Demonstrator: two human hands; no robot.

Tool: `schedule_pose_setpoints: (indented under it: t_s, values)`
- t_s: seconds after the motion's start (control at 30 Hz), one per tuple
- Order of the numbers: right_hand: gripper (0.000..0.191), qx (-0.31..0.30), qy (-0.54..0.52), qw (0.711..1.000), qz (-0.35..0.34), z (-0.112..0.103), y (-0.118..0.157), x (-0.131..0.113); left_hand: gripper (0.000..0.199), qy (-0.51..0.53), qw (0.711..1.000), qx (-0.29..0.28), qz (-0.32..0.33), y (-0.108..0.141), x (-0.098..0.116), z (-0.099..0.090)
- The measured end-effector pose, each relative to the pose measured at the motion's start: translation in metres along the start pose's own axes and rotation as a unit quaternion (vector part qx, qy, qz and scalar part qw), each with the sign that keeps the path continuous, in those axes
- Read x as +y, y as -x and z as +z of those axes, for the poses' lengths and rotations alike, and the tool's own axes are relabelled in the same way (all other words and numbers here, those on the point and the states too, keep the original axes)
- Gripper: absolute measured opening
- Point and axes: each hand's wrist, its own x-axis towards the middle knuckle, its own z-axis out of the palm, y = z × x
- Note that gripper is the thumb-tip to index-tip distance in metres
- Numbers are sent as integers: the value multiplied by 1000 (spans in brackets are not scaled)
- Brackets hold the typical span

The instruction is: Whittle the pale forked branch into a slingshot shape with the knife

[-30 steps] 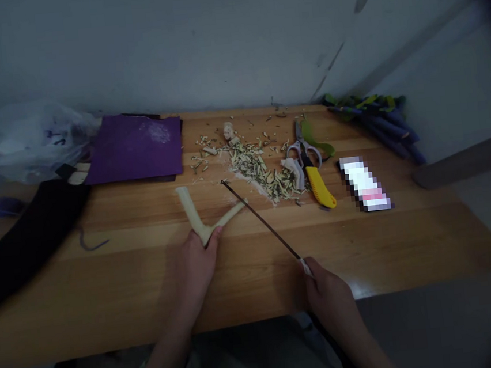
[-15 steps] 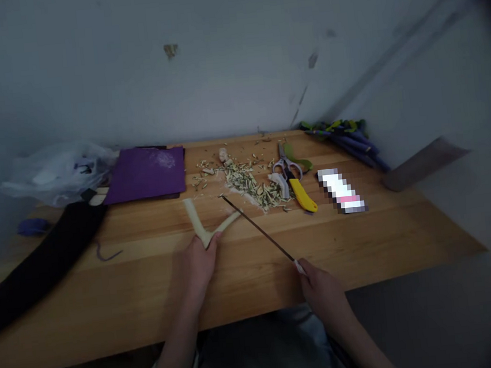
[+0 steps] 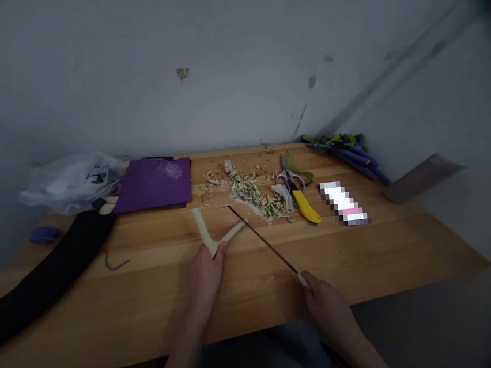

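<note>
My left hand (image 3: 208,271) is closed around the base of a peeled, pale Y-shaped branch (image 3: 205,234), its two prongs pointing away from me. In my closed right hand (image 3: 323,298) is the whitish handle of a long, thin, dark file (image 3: 268,242). The file slants up to the left and crosses the tip of the right prong; whether it presses on the wood is hard to tell. Beyond the branch lies a heap of bark shavings (image 3: 250,192) with pale dust. Beside the shavings are scissors (image 3: 288,174) and a yellow-handled cutter (image 3: 306,206).
Purple sheets (image 3: 154,184), a plastic bag (image 3: 72,183) and a black sleeve-like piece (image 3: 50,278) lie on the left. To the right are a phone with a blurred screen (image 3: 343,202), bundled purple stems (image 3: 351,153) and a grey tube (image 3: 422,177). A wall (image 3: 238,104) borders the table's back.
The whole view has tilted slightly upward, so everything sits a little lower. Both hands keep their grips, and the file still crosses the right prong's tip.
</note>
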Motion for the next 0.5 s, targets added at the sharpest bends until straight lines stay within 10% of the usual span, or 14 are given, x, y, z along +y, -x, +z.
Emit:
schedule_pose_setpoints:
  t_s: [0.17,0.5]
  values:
    - [24,6,3,1000,-19,-9,-30,-31,47,1,1000,-4,-1,0,-2,3]
    - [24,-13,29,999,-11,4,-5,3,51,-4,1000,-17,-17,-1,-2,1]
